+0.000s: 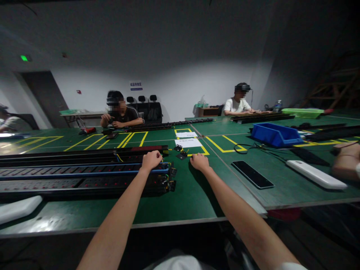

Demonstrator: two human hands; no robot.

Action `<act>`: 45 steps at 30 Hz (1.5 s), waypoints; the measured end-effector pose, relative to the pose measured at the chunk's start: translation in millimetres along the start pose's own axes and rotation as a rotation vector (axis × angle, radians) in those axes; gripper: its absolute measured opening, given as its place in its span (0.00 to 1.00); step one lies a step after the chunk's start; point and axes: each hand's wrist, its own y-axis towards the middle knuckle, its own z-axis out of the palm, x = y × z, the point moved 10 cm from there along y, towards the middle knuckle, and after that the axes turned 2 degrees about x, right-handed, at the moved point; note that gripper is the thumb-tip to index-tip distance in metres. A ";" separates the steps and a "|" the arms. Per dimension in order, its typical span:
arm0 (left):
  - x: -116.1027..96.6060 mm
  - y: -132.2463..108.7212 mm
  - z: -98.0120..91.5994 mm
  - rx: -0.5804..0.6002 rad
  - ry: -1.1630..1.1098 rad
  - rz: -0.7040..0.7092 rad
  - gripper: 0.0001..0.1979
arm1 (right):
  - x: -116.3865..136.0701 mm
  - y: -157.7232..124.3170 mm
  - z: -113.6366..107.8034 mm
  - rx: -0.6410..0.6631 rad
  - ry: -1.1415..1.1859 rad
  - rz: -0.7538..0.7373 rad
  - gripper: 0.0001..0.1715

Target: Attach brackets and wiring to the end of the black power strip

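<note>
My left hand (152, 161) is closed, its fingers curled down at the right end of long black slotted strips (95, 183). What its fingertips grip, if anything, is hidden. A blue-edged strip (84, 171) runs under that wrist, with small wires and black end pieces (172, 179) at its tip. Farther right, my right hand (199, 161) lies low on the green table, also closed, its fingertips mostly out of sight. Just left of it are small black brackets (182, 154), apart from my left hand.
A dark phone (252, 174), a white power bank (315, 174) and a blue bin (275, 134) are on the right. Another white object (19, 209) lies at left front. Paper labels (188, 143) lie ahead. Two people sit across the table; a co-worker's hand (347, 159) shows at far right.
</note>
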 end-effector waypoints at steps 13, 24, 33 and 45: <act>-2.5 0.7 3.1 0.015 -0.005 0.046 0.13 | 1.2 -2.8 -2.5 0.020 0.001 0.004 0.27; -2.4 1.3 3.5 0.022 -0.062 0.064 0.12 | 0.8 -1.8 -1.5 0.007 -0.005 -0.002 0.26; 1.6 1.9 3.9 0.002 -0.075 0.032 0.12 | 2.0 -2.9 -3.3 -0.019 -0.016 -0.006 0.26; 1.1 1.3 4.3 0.029 -0.109 0.036 0.10 | 2.4 -4.5 -4.6 -0.011 -0.022 0.003 0.26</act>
